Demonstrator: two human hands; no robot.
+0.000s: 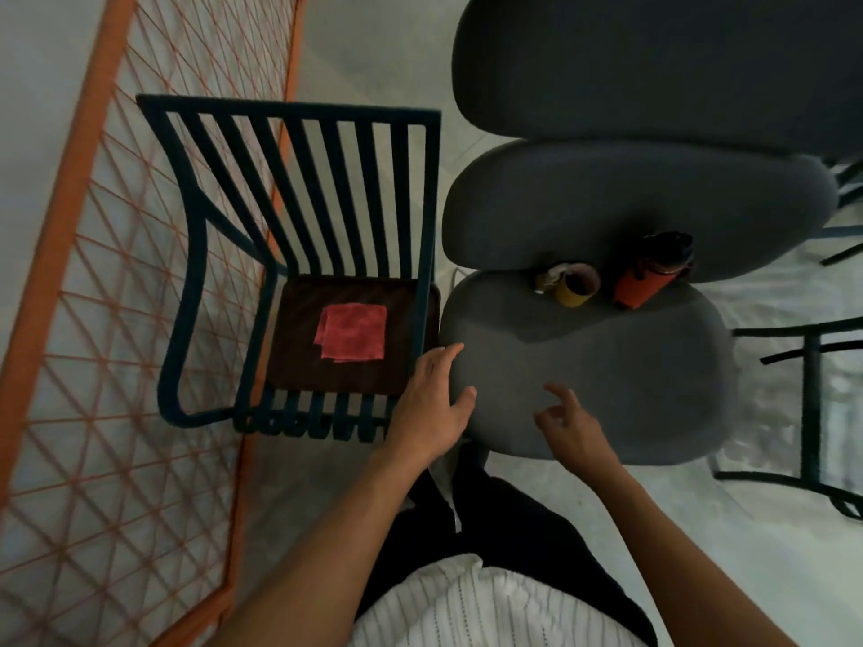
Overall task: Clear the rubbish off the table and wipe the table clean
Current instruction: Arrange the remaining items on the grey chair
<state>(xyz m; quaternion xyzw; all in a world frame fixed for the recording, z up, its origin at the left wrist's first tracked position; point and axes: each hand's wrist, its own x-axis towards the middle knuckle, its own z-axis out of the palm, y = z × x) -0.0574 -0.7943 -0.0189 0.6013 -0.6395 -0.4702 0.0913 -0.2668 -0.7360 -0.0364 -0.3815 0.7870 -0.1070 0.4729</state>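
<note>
Neither grip has anything in it right now: the left hand (432, 403) lies flat with straight fingers on the left edge of the dark grey rounded counter (630, 380), and the right hand (567, 422) hovers just above the near part of the top, fingers loosely curled around nothing. So I'd say the clearing step hasn't really started. The rubbish sits together at the far edge: a yellow paper cup (576, 287) tipped over with some crumpled pale wrapper (548, 277) touching it, and just beside those an orange and black bottle-like container (647, 280) lying on its side. The folded red cloth (352, 331) for wiping waits off the counter, on the dark brown seat of the blue slatted metal chair (299, 189) to the left. Next move is probably a reach across to grab the cup first, cloth later.
</note>
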